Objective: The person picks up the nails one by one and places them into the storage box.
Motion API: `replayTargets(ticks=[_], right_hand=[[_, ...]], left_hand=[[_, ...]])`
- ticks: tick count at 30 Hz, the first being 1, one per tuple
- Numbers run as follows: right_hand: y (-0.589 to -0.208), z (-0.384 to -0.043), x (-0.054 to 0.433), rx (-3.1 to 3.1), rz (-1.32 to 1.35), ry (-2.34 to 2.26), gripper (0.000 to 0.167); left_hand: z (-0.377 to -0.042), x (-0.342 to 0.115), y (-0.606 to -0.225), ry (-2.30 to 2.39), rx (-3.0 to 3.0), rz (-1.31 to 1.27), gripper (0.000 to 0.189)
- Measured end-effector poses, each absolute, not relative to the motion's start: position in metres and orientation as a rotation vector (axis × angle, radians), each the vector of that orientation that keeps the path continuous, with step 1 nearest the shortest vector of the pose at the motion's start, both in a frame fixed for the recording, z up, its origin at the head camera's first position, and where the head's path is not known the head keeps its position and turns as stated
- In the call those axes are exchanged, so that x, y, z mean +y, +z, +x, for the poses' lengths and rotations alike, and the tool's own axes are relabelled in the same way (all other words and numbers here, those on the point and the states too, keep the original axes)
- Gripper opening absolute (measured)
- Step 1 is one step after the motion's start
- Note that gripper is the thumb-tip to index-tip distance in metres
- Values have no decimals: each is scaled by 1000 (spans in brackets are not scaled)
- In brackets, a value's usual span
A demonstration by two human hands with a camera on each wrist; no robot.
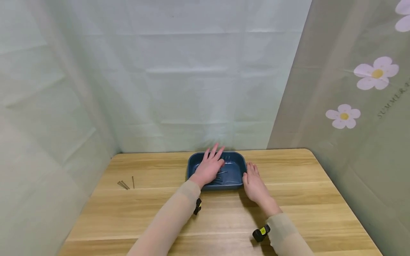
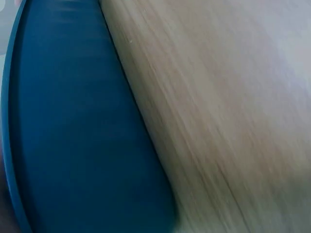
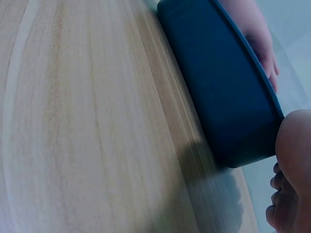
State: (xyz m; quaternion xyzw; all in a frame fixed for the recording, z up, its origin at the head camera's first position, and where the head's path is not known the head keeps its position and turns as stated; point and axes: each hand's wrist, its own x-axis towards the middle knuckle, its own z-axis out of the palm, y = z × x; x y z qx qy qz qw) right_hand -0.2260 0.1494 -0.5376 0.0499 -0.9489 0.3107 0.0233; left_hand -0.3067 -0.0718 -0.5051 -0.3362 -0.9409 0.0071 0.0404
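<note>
A dark blue rectangular tray (image 1: 235,174) stands at the back of the table, with several thin nails or screws (image 1: 218,178) inside. My left hand (image 1: 208,170) reaches over its left part, three fingers spread outward. The index finger bends down into the tray, and the thumb is hidden, so whether it pinches a nail is not visible. Against the outer right wall lies my right hand (image 1: 255,185), its fingers straight and together. The right wrist view shows the tray's side wall (image 3: 218,82) with part of the right hand (image 3: 294,170) at its corner.
Left of the tray, several thin nails or screws (image 1: 123,185) lie on the wooden table (image 1: 153,209), one apart from a small cluster. A pale curtain (image 1: 192,89) hangs right behind the table's back edge, and others hang on both sides.
</note>
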Motion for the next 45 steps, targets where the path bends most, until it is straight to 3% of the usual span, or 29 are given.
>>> replayTargets(ticks=[45], right_hand=[[-536, -225, 148, -2968, 163, 940, 59]], left_hand=[[-287, -140, -497, -685, -2693, -753, 9]])
